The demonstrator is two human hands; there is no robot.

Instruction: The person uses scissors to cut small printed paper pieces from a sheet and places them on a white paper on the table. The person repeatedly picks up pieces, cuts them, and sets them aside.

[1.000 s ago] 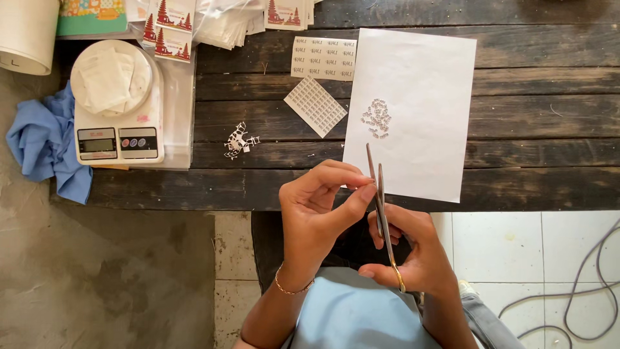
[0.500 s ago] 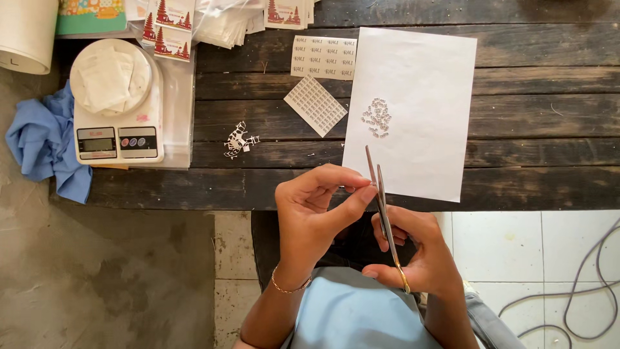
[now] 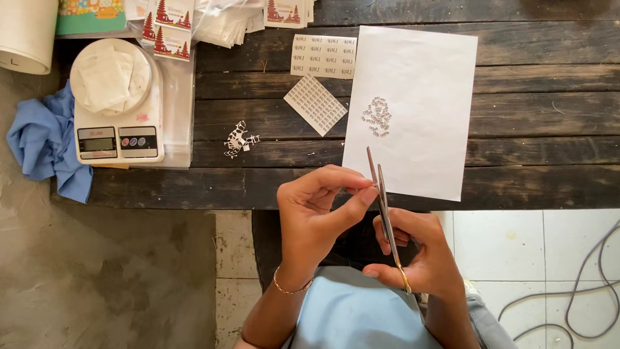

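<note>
Low in the middle of the frame, scissors (image 3: 385,207) meet a tiny paper scrap.
Her right hand (image 3: 420,255) grips the scissors' handles, blades pointing up; the left hand (image 3: 320,213) pinches the scrap against the blades. Just above lies a white sheet (image 3: 413,84) bearing cut bits (image 3: 376,116) on the dark wooden table (image 3: 549,129); a kitchen scale (image 3: 116,103) sits at upper left.

Dark plank table (image 3: 529,129) carries a white sheet (image 3: 420,77), kitchen scale (image 3: 116,106), label sheets (image 3: 323,57), perhaps paper scraps (image 3: 237,139).
</note>
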